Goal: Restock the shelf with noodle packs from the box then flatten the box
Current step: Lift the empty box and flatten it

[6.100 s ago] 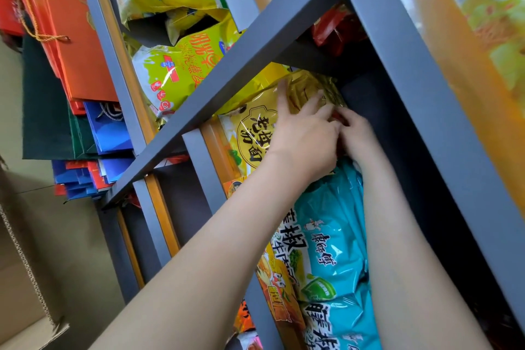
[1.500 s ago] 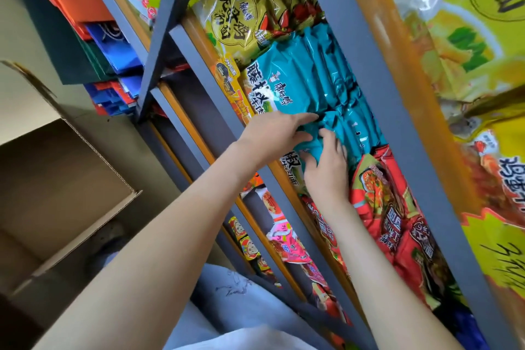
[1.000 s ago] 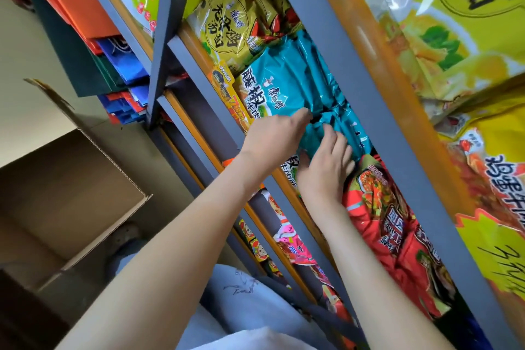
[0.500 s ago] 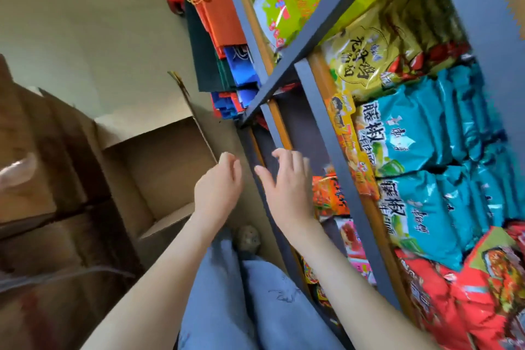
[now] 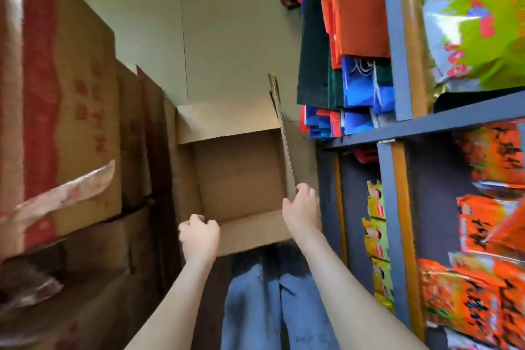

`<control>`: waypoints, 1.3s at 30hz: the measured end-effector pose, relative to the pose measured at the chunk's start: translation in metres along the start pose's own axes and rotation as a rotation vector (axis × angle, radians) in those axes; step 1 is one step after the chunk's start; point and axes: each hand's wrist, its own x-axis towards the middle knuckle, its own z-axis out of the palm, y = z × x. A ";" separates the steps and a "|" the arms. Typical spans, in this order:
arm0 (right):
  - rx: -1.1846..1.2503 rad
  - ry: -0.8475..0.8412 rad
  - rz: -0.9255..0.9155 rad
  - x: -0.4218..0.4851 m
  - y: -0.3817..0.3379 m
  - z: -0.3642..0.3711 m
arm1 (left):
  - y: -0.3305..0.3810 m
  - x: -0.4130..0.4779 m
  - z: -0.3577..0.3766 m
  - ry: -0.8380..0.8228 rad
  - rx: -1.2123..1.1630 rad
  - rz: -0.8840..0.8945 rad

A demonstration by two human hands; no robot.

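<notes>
The box (image 5: 241, 179) sits open on the floor beside the shelf (image 5: 395, 173), and looks empty, so restocking seems done; flattening remains. Her left hand (image 5: 199, 236) curls, holding nothing, at its near corner; her right hand (image 5: 301, 207) reaches its right wall, half-open.

Evenly lit by soft, fairly bright daylight-like light, palest on the floor (image 5: 227, 37) at top centre, dimmest among the stacked cartons (image 5: 71, 122) at left. Heavily smeared by motion blur toward both edges, with print on the shelf (image 5: 395, 207) packs unreadable. Bent by wide-angle distortion, uprights leaning; sharpest around the open box (image 5: 241, 179).
</notes>
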 end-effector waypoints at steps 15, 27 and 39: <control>-0.196 0.124 0.010 0.131 0.016 0.092 | -0.034 0.116 0.075 0.118 0.038 -0.209; -0.135 0.042 0.124 0.156 0.010 0.061 | -0.004 0.102 0.069 0.244 0.090 -0.060; -0.134 0.131 -0.096 0.110 -0.058 -0.048 | 0.075 0.041 -0.039 0.248 -0.123 -0.083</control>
